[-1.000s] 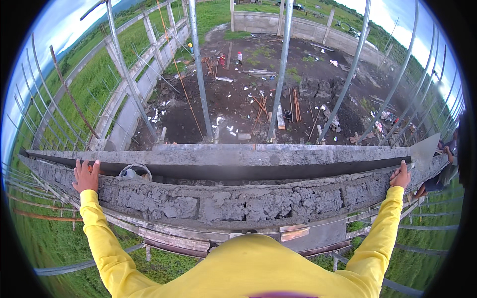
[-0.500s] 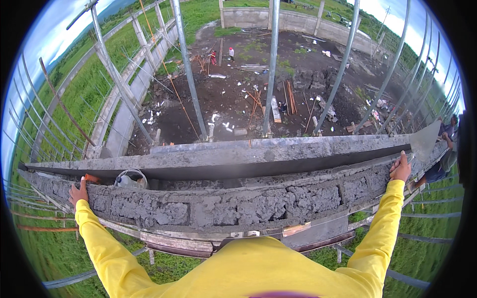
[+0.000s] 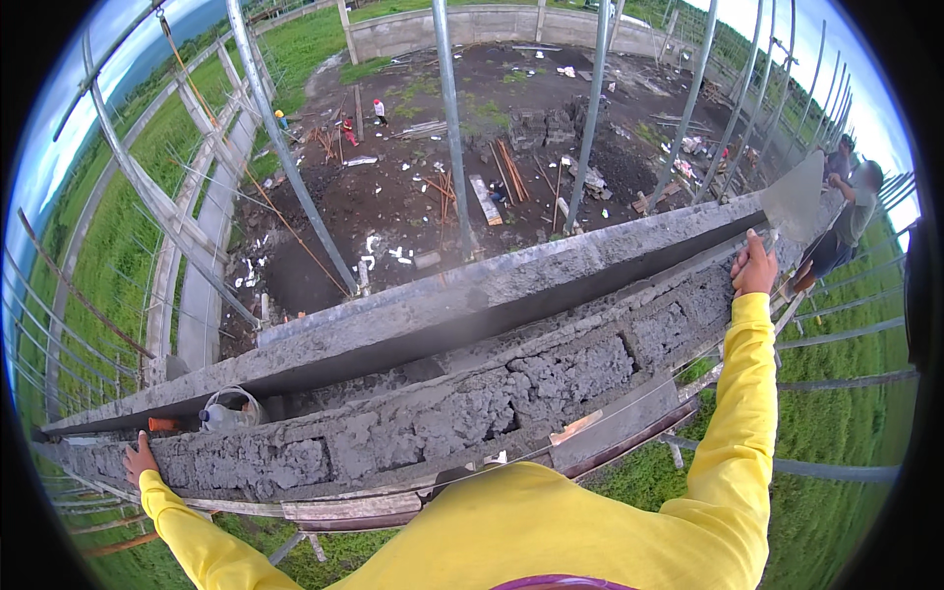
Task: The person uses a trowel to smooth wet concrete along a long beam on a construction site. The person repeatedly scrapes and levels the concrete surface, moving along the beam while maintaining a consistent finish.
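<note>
My right hand [image 3: 754,264] is closed round the handle of a trowel [image 3: 795,200]. The trowel's broad grey blade stands up past my fingers, at the far right end of the wall. Under both arms runs a wall of hollow blocks [image 3: 393,437], its top filled with rough grey mortar. On its left end rests my left hand [image 3: 140,459], fingers extended over the edge and holding nothing. Close to that hand are a short orange pipe [image 3: 162,424] and a whitish plastic jug [image 3: 231,411], in the channel behind the blocks.
A smooth concrete ledge [image 3: 472,295] runs behind the channel, with upright metal poles [image 3: 452,128] beyond it. Planks [image 3: 354,510] lie along the wall's near side, high above grass. Two people [image 3: 855,202] are at the right end. Dark ground with scattered lumber [image 3: 484,200] lies far below.
The view has turned to the right, so the wall now slants up toward the right. More of the people there shows. Both hands keep their places on the wall and trowel.
</note>
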Action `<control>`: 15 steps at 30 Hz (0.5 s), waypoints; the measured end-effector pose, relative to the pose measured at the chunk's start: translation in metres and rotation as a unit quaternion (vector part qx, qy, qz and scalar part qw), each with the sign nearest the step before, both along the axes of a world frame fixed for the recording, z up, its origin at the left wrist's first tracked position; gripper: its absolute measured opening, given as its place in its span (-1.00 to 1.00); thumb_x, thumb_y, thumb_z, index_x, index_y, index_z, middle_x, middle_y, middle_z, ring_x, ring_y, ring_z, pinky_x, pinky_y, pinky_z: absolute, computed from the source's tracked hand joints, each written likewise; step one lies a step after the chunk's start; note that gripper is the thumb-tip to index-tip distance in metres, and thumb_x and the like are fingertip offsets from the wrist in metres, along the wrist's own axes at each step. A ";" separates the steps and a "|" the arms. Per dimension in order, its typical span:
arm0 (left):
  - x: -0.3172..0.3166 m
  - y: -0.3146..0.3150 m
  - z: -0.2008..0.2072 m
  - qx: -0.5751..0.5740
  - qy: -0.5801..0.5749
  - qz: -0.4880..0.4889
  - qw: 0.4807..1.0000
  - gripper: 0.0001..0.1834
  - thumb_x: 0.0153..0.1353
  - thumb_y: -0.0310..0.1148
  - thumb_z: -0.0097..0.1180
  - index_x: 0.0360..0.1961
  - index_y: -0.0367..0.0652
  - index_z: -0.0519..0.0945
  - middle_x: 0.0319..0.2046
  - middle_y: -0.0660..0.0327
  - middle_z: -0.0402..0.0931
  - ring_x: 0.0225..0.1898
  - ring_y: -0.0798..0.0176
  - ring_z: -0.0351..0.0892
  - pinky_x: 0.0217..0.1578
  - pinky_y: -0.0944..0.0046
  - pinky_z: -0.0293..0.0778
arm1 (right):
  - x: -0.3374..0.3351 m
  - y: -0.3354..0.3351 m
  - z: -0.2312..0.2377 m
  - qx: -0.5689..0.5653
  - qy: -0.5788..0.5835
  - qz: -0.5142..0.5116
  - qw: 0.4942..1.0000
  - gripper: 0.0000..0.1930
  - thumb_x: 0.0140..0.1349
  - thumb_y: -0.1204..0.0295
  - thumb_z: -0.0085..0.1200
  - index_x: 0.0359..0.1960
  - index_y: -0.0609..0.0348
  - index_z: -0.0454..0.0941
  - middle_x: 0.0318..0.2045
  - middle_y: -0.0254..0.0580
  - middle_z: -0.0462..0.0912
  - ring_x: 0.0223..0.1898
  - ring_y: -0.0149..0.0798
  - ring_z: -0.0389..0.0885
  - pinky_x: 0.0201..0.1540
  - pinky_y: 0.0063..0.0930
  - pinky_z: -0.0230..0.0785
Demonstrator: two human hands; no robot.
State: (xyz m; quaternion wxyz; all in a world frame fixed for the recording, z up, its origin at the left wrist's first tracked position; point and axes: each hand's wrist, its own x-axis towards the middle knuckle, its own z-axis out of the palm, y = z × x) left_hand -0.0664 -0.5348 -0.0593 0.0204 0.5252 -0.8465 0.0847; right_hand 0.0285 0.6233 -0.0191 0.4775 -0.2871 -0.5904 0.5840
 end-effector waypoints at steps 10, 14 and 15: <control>-0.002 -0.018 -0.005 -0.001 -0.018 -0.018 1.000 0.14 0.15 0.64 -0.25 0.52 0.01 0.20 0.52 0.01 0.09 0.55 0.01 -0.03 0.46 -0.23 -0.18 | -0.001 0.004 -0.003 -0.013 0.012 -0.012 1.000 -0.74 0.29 0.26 0.26 -0.28 0.04 0.41 -0.66 -0.41 0.33 -0.74 -0.46 0.27 -0.74 -0.54 0.13; 0.003 -0.011 -0.002 -0.007 0.012 -0.030 0.999 0.14 0.14 0.61 -0.16 0.52 -0.03 0.21 0.50 -0.06 0.11 0.54 -0.08 0.02 0.49 -0.16 -0.19 | -0.003 0.010 -0.004 0.002 -0.013 -0.009 1.000 -0.76 0.32 0.26 0.23 -0.27 0.05 0.41 -0.66 -0.41 0.32 -0.75 -0.46 0.26 -0.74 -0.55 0.12; 0.003 -0.008 -0.001 0.002 0.014 -0.032 0.999 0.13 0.15 0.60 -0.15 0.52 -0.05 0.21 0.50 -0.09 0.11 0.54 -0.10 0.01 0.49 -0.16 -0.19 | -0.002 0.010 -0.004 0.011 -0.019 -0.006 1.000 -0.76 0.33 0.26 0.22 -0.27 0.06 0.42 -0.67 -0.40 0.32 -0.75 -0.47 0.26 -0.74 -0.55 0.12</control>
